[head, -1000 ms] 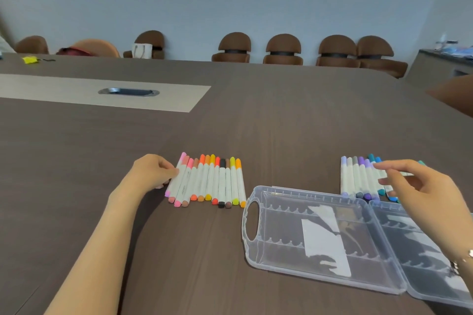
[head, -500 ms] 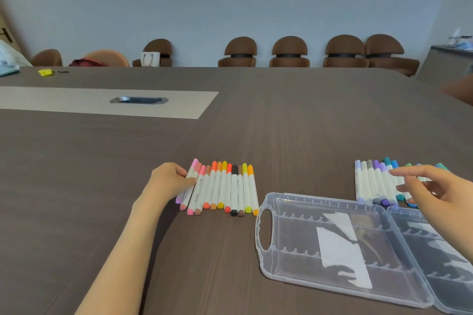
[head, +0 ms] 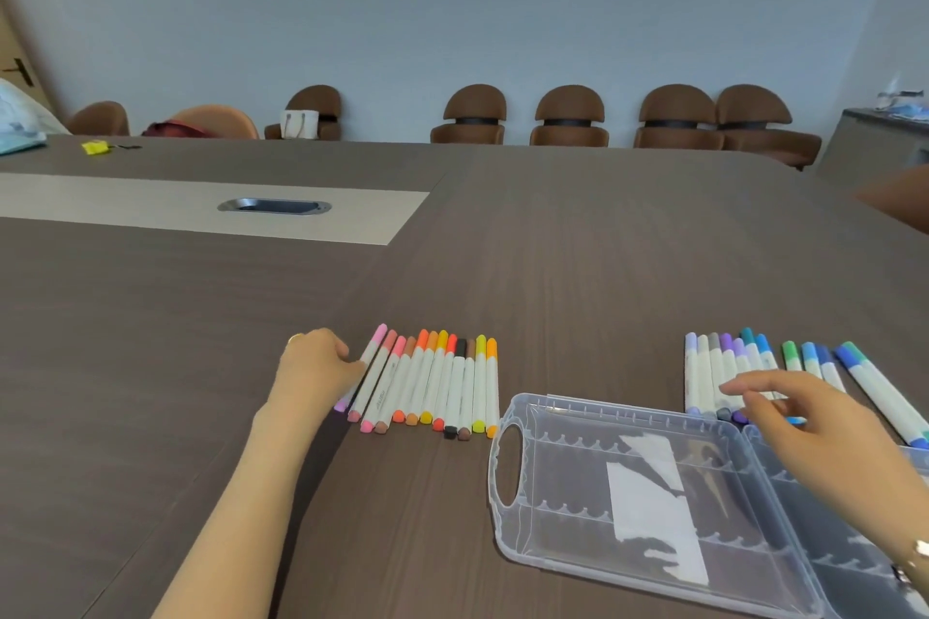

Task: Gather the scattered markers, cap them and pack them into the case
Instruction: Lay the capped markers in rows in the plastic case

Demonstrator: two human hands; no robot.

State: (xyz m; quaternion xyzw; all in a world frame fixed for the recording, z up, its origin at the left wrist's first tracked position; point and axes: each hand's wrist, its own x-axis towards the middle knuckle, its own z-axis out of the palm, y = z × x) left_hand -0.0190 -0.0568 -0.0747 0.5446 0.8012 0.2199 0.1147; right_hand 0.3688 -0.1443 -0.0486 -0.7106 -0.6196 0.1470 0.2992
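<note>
Reaching forward over a dark wood table (head: 603, 266), left hand (head: 314, 367) with fingers curled, knuckles up, pressed against the pink end of a row of warm-coloured markers (head: 432, 382); whether anything is pinched, impossible to tell. Stretching in from the right edge, right hand (head: 809, 417) with fingers spread and relaxed, hovering over the near ends of a row of purple, blue and green markers (head: 724, 372). Lying open and flat between both hands, toward the near edge, a clear plastic case (head: 553, 508), just beside both rows.
</note>
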